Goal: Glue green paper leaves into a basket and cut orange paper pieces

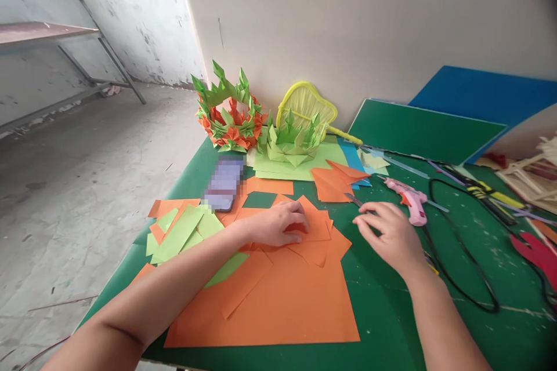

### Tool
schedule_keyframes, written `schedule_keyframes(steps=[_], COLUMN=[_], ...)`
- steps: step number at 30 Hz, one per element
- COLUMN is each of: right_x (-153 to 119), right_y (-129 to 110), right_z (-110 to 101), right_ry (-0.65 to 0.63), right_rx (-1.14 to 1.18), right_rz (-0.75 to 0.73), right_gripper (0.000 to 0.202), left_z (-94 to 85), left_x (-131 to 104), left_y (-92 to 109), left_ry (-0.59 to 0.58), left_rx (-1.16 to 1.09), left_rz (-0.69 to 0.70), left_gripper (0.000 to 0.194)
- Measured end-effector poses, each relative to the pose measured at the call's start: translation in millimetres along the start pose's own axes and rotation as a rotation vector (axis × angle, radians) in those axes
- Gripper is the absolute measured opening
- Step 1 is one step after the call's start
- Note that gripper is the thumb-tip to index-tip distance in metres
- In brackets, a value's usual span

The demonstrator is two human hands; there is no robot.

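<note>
My left hand [281, 224] rests on a loose pile of orange paper pieces [319, 235], fingers loosely curved and thumb apart from them, with no grip on a sheet visible. Beneath the pile lies a large orange paper sheet [304, 307]. To the right, my right hand [389, 237] hovers over the green tabletop [374, 307], fingers stretched and apart. A dark pointed blade [354, 200] shows just beyond its fingertips; the rest of that tool is hidden. Folded orange paper [337, 179] lies past the blade. Green paper pieces [180, 235] are under and beside my left forearm.
A pink glue gun [409, 200] with a black cord [474, 269] lies at right. Behind stand a green-and-orange folded-paper ring [230, 122], a green paper crown [293, 148] and a yellow net-like fan [307, 105]. A phone [224, 182] lies at left, near the table edge.
</note>
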State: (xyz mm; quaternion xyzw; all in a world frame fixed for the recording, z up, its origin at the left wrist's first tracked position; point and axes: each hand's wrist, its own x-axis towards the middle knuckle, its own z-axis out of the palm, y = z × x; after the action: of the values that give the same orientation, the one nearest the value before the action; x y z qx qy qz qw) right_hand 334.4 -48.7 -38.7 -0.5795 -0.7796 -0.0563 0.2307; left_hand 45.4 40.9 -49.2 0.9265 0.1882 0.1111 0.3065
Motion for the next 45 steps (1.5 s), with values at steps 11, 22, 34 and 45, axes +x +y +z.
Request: schedule_keyframes(steps=[11,22,34,45], right_x=[-15.1,0.2,-5.7,-2.6], right_y=[37.2,-11.1,-3.3,-5.8], right_z=[12.4,10.0,9.0,9.7], right_ry=[-0.075,-0.158,-0.340,-0.366], right_rx=[-0.031,0.255,0.296,0.362], right_rz=[0.274,0.018,0.113,0.052], right_gripper=[0.029,0.027,0.029,0.032], left_z=[-2.4,-9.0,-10.2,-10.1], left_x=[0.9,3.6,3.7,7.0], left_y=[8.4,3.1,-6.8,-12.7], left_ry=[0.055,0.085,0.093,0.055], left_rx=[0.050,0.094,0.123,0.095], left_rz=[0.091,0.214,0.158,0.120], left_gripper=[0.029,0.018,0.019,0.026])
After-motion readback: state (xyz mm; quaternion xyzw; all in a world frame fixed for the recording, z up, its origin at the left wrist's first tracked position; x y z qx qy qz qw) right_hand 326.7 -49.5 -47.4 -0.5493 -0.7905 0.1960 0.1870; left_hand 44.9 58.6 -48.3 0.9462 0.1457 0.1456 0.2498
